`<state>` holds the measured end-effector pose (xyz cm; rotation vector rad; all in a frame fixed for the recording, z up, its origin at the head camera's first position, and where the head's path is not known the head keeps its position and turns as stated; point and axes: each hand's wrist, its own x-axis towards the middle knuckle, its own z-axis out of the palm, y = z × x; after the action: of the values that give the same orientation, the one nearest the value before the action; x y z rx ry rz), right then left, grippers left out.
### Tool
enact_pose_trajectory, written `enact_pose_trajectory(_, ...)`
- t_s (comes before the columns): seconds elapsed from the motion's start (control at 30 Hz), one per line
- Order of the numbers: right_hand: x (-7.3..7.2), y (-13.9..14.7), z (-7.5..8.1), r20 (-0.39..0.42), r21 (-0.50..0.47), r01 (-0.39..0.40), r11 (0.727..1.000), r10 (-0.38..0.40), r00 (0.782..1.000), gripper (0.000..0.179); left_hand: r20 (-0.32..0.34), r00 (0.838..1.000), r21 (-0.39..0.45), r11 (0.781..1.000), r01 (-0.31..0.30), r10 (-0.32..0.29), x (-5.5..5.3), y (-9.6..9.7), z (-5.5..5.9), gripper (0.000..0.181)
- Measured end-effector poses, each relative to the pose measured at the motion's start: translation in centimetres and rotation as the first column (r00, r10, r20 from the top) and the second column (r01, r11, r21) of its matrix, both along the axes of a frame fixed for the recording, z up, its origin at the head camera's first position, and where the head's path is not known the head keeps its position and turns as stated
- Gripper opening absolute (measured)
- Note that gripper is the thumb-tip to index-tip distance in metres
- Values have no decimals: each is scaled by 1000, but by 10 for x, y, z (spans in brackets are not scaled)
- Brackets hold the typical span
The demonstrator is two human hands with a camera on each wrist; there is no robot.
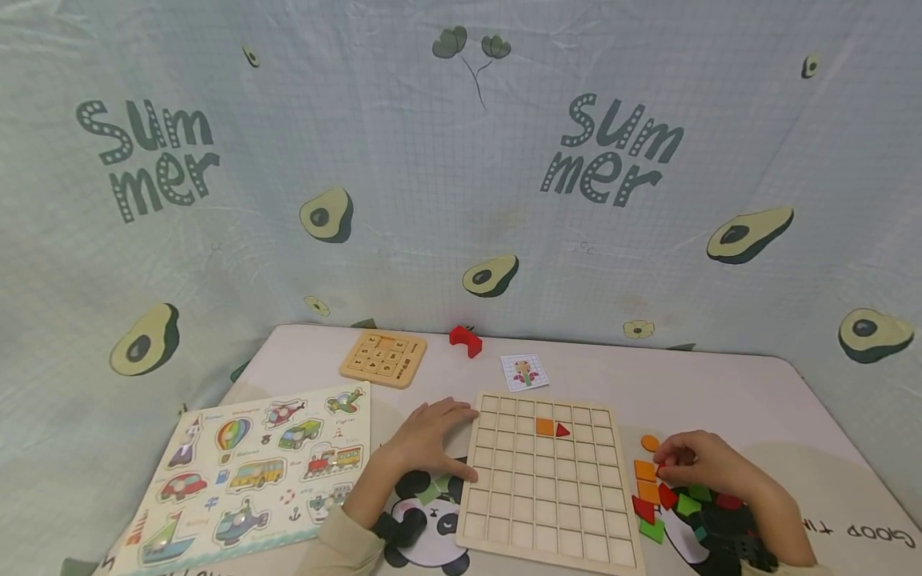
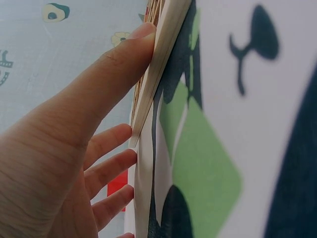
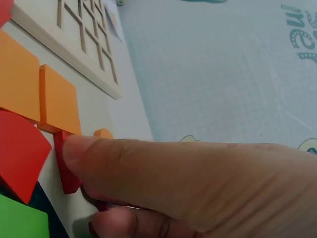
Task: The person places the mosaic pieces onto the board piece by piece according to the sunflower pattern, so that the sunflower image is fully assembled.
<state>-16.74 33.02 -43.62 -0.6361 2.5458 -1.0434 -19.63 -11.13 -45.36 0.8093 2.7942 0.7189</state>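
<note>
A wooden grid board (image 1: pixel 544 490) lies on the table, with an orange square (image 1: pixel 545 427) and a red triangle (image 1: pixel 563 431) in neighbouring cells near its far side. Against the board's left edge rest the thumb and fingertips of my left hand (image 1: pixel 425 438), spread apart. My right hand (image 1: pixel 713 464) is right of the board, thumb and fingers pinching a small red piece (image 3: pixel 66 173); its full outline is covered by the thumb. Beside that hand are two orange squares (image 1: pixel 646 470), an orange disc (image 1: pixel 650 443), and loose red and green pieces (image 1: pixel 687 505).
At left lies a picture puzzle board (image 1: pixel 288 412) with vehicles. Toward the back are a wooden number puzzle (image 1: pixel 383 358), a red arched block (image 1: pixel 466 342) and a small pattern card (image 1: pixel 524 373). A printed curtain (image 1: pixel 403 160) hangs behind the table.
</note>
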Motion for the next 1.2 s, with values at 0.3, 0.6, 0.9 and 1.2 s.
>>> enact_pose_trajectory(0.3, 0, -3, 0, -25, 48, 49, 998, -48, 999, 21, -8, 1000, -3, 1000, 4, -4, 0, -1, -1, 86)
enact_pose_trajectory(0.6, -2, -3, 2, 5, 44, 24, 999, -24, 1000, 9, -10, 1000, -20, 1000, 3, -3, -1, -1, -1, 87)
enact_pose_trajectory(0.9, -2, -12, 4, -115, 31, 9, 999, -5, 993, 7, -17, 1000, -22, 1000, 6, -6, -1, -2, 0, 87)
enact_pose_trajectory(1.2, -6, -27, 6, -178, 22, -5, 1000, 9, 984, 8, -15, 1000, -6, 1000, 12, -12, -2, -1, -1, 86)
